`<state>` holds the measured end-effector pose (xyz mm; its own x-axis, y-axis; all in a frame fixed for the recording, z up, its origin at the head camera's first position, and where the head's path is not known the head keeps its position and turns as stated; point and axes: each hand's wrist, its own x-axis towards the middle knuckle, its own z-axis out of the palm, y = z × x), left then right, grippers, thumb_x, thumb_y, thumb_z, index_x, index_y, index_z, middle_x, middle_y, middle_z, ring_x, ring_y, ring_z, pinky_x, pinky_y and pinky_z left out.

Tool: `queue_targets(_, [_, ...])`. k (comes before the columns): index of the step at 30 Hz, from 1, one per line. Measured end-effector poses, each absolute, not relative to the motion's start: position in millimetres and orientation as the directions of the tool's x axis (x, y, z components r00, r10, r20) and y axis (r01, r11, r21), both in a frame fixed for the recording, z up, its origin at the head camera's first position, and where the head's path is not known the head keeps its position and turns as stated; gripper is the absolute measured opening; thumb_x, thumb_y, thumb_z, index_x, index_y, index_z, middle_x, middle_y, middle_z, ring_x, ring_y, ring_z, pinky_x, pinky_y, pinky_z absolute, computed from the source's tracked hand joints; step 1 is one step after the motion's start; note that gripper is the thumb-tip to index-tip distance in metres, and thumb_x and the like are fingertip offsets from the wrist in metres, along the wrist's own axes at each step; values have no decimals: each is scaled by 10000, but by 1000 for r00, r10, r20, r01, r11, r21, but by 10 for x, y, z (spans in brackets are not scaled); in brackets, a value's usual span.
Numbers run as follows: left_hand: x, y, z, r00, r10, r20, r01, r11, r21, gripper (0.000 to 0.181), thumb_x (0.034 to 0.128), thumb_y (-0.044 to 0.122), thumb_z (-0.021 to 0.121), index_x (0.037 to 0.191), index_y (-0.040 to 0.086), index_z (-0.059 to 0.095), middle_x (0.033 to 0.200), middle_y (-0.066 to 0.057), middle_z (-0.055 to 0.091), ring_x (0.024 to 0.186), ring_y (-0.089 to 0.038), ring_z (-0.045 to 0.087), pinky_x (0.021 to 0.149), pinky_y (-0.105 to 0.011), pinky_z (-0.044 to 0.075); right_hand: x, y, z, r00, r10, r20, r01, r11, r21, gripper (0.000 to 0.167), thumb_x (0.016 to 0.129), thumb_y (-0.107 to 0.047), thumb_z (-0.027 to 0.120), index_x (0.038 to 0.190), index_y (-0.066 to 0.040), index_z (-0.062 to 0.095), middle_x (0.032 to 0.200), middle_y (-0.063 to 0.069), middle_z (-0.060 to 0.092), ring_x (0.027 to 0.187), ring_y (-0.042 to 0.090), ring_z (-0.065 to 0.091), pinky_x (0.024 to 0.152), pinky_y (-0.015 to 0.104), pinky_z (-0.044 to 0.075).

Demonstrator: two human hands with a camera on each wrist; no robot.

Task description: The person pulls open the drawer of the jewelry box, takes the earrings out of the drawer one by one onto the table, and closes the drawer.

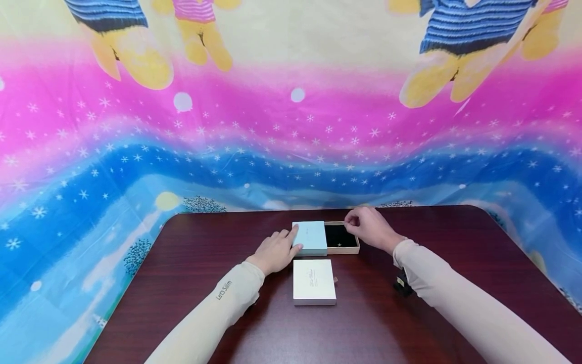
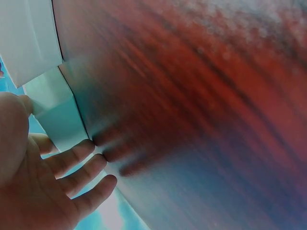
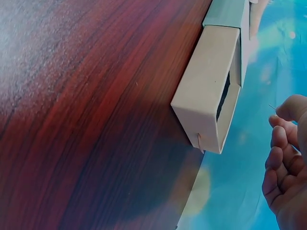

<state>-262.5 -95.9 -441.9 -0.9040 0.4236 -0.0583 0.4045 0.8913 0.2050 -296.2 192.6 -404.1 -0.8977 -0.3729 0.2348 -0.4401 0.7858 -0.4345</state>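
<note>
A light blue box sleeve (image 1: 309, 237) lies on the table, with its pale drawer (image 1: 343, 250) pulled partly out to the right. Black lining (image 1: 335, 235) fills the drawer, and a tiny star-shaped piece (image 1: 339, 244) rests on it. My left hand (image 1: 274, 251) touches the sleeve's left end with thumb and index finger; the other fingers are extended. Above the drawer's right end, my right hand (image 1: 370, 227) pinches a thin, needle-like piece (image 3: 272, 107) between thumb and index finger. Its exact kind is too small to tell.
A white box (image 1: 313, 280) with printed lettering lies just in front of the blue sleeve, a small tab (image 1: 335, 279) at its right side. Both stand on a dark reddish wooden table (image 1: 218, 323). A patterned cloth (image 1: 273, 126) hangs behind the table's far edge.
</note>
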Motion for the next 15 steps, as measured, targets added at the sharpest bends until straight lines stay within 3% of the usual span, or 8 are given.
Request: queue_targets(15, [-2616, -955, -4411, -905, 422, -58, 402, 891, 211, 672, 1083, 498, 360, 1634, 146, 206, 1547, -133, 475, 1383, -335, 502, 1077, -499, 465, -2970, 2092, -4043, -898, -348, 269, -437, 777, -453, 98, 905, -115, 694, 848, -79, 764, 724, -22, 624, 634, 105, 530, 631, 268, 430])
